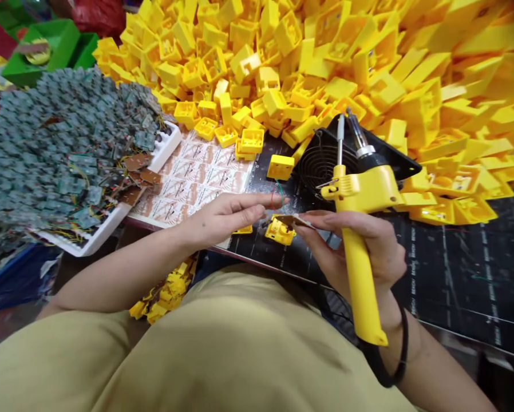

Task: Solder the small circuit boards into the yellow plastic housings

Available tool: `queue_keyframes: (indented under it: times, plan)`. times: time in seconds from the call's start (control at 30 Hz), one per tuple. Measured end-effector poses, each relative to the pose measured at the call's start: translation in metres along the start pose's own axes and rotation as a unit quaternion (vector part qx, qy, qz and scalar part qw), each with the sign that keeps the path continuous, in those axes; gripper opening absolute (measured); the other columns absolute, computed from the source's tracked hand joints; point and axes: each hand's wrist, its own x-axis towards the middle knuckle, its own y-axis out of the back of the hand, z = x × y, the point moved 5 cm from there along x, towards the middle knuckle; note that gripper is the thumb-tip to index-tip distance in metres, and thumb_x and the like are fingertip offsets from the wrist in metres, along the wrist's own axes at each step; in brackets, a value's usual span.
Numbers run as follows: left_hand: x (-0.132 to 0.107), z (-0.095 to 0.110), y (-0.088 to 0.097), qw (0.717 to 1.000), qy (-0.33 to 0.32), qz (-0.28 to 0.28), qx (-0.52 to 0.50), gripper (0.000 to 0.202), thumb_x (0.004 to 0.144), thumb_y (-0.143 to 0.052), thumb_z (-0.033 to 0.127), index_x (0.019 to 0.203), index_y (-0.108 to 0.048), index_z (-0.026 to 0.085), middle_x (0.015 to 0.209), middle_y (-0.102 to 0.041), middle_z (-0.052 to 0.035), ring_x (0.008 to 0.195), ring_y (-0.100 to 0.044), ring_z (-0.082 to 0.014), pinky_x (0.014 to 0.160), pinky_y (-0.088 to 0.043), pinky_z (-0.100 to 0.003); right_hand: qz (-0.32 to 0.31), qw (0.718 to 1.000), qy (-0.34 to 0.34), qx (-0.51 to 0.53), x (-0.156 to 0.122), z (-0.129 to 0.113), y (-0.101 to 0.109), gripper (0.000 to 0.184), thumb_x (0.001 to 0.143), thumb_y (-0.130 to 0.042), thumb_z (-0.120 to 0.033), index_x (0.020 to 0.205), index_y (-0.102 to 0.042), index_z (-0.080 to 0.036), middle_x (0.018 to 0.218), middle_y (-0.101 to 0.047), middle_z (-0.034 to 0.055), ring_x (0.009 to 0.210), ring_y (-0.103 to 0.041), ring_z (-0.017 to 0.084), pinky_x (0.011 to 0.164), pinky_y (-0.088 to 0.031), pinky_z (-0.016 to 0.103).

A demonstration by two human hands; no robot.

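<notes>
My right hand (368, 246) is wrapped around the grip of a yellow soldering gun (364, 189), its tip pointing away from me. Thumb and forefinger of that same hand also pinch a small brown circuit board (300, 221). Just beside the board, on the bench, lies a yellow plastic housing (280, 230); whether they touch I cannot tell. My left hand (231, 216) is stretched out flat, fingertips near thin red and green wires (277, 194). Another yellow housing (242, 230) lies partly hidden below the left hand, and one more yellow housing (280, 167) sits beyond the wires.
A large heap of yellow housings (283, 63) covers the back of the black bench (446, 269). Behind the soldering gun is a black fan-like grille (321, 163). At left, many circuit boards (68, 149) fill a white tray (89, 240). Printed sheets (197, 177) lie beside it.
</notes>
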Motion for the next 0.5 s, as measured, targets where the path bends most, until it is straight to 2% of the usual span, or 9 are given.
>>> queue_keyframes:
  times: [0.1,0.17,0.23,0.3,0.33,0.4,0.43,0.47,0.5]
  plan:
    - [0.001,-0.001,-0.011,0.995,-0.035,0.054,-0.074,0.031,0.079,-0.075,0.041,0.103,-0.075,0.021,0.115,-0.072,-0.0055,0.117,-0.063,-0.0211,0.107,-0.044,-0.034,0.014,1.0,0.002,0.009,-0.005,-0.001,-0.008,0.041,0.076,-0.077,-0.013,0.11,-0.057,-0.023,0.086,-0.071,-0.0013,0.073,-0.07,0.016,0.067,-0.061,0.025]
    - [0.006,-0.007,-0.019,0.983,-0.03,0.088,-0.16,0.026,0.076,-0.078,0.042,0.09,-0.077,0.021,0.096,-0.076,-0.0032,0.1,-0.069,-0.0187,0.097,-0.05,-0.032,0.013,1.0,0.008,0.023,-0.01,-0.003,-0.013,0.045,0.075,-0.077,-0.013,0.113,-0.055,-0.022,0.089,-0.071,-0.001,0.077,-0.071,0.017,0.07,-0.061,0.026]
    - [0.01,-0.012,-0.021,0.969,-0.01,0.097,-0.226,0.023,0.074,-0.079,0.041,0.082,-0.076,0.02,0.081,-0.074,-0.0004,0.082,-0.07,-0.014,0.084,-0.054,-0.028,0.01,1.0,0.015,0.014,-0.014,-0.005,-0.014,0.046,0.074,-0.079,-0.012,0.112,-0.055,-0.023,0.091,-0.072,-0.001,0.078,-0.071,0.016,0.072,-0.061,0.026]
    - [0.011,-0.009,-0.014,0.973,0.002,0.096,-0.21,0.021,0.076,-0.077,0.04,0.081,-0.075,0.019,0.072,-0.069,0.0015,0.068,-0.065,-0.0095,0.071,-0.053,-0.022,-0.013,1.0,0.013,0.002,-0.017,-0.004,-0.012,0.047,0.072,-0.081,-0.013,0.111,-0.056,-0.022,0.093,-0.072,0.0003,0.08,-0.07,0.017,0.073,-0.06,0.026]
    - [0.01,-0.005,-0.008,0.984,0.004,0.085,-0.158,0.021,0.078,-0.075,0.04,0.082,-0.075,0.019,0.068,-0.067,0.0017,0.062,-0.062,-0.0083,0.064,-0.05,-0.021,-0.037,0.999,0.011,0.0,-0.018,-0.002,-0.011,0.048,0.071,-0.081,-0.015,0.111,-0.055,-0.022,0.097,-0.072,0.0023,0.083,-0.07,0.018,0.075,-0.06,0.027]
    - [0.008,0.005,0.002,0.999,-0.004,0.032,0.036,0.02,0.081,-0.07,0.036,0.085,-0.075,0.018,0.064,-0.065,0.0013,0.057,-0.058,-0.0083,0.058,-0.045,-0.02,-0.096,0.995,0.012,-0.004,-0.021,0.006,-0.011,0.049,0.072,-0.082,-0.023,0.113,-0.055,-0.02,0.107,-0.07,0.0079,0.093,-0.07,0.022,0.08,-0.059,0.033]
    - [0.008,0.009,0.005,0.987,-0.016,0.003,0.159,0.017,0.082,-0.068,0.032,0.087,-0.075,0.018,0.065,-0.066,0.0006,0.058,-0.058,-0.0091,0.059,-0.044,-0.02,-0.129,0.991,0.018,-0.009,-0.023,0.012,-0.013,0.049,0.074,-0.081,-0.027,0.115,-0.054,-0.019,0.111,-0.069,0.0103,0.098,-0.068,0.024,0.084,-0.058,0.037]
    - [0.007,0.012,0.006,0.959,-0.033,-0.02,0.281,0.015,0.082,-0.066,0.028,0.089,-0.075,0.018,0.068,-0.067,-0.0001,0.061,-0.06,-0.0103,0.06,-0.044,-0.021,-0.158,0.987,0.03,-0.017,-0.025,0.017,-0.016,0.047,0.076,-0.079,-0.029,0.115,-0.054,-0.019,0.112,-0.068,0.0115,0.101,-0.067,0.026,0.087,-0.057,0.04]
    - [0.007,0.012,0.006,0.918,-0.049,-0.034,0.391,0.014,0.082,-0.064,0.023,0.09,-0.074,0.018,0.071,-0.069,-0.0009,0.065,-0.061,-0.0119,0.063,-0.044,-0.022,-0.179,0.983,0.043,-0.024,-0.028,0.022,-0.019,0.044,0.079,-0.076,-0.03,0.115,-0.055,-0.019,0.111,-0.069,0.0113,0.102,-0.067,0.026,0.091,-0.056,0.043]
